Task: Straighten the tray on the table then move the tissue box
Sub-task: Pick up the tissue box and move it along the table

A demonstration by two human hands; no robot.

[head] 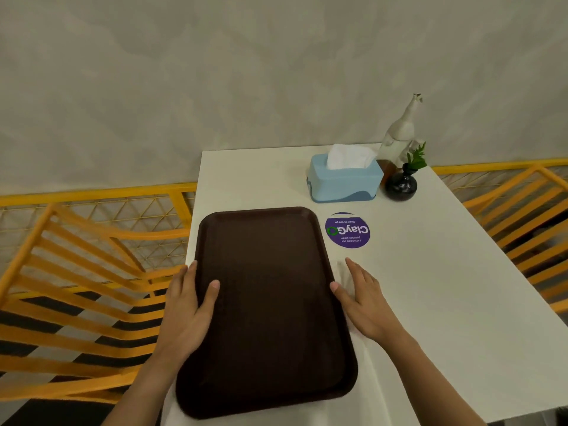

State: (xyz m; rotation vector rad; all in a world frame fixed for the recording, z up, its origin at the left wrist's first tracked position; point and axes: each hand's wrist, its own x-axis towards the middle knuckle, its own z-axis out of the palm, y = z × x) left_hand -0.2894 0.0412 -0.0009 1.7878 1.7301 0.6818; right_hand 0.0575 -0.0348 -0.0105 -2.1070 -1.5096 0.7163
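Note:
A dark brown tray (pixel 270 309) lies lengthwise along the left side of the white table (pixel 445 287), its long edges nearly parallel to the table's edge. My left hand (pixel 187 312) grips the tray's left rim, thumb on top and fingers underneath the edge. My right hand (pixel 362 299) rests flat against the right rim, thumb touching it, fingers spread on the table. A light blue tissue box (pixel 344 181) with a white tissue sticking out stands beyond the tray at the back of the table, apart from both hands.
A round purple sticker (pixel 348 230) is on the table between tray and box. A small dark vase with a green sprig (pixel 401 186) and a white giraffe figurine (pixel 399 130) stand right of the box. Orange slatted chairs (pixel 76 287) flank the table.

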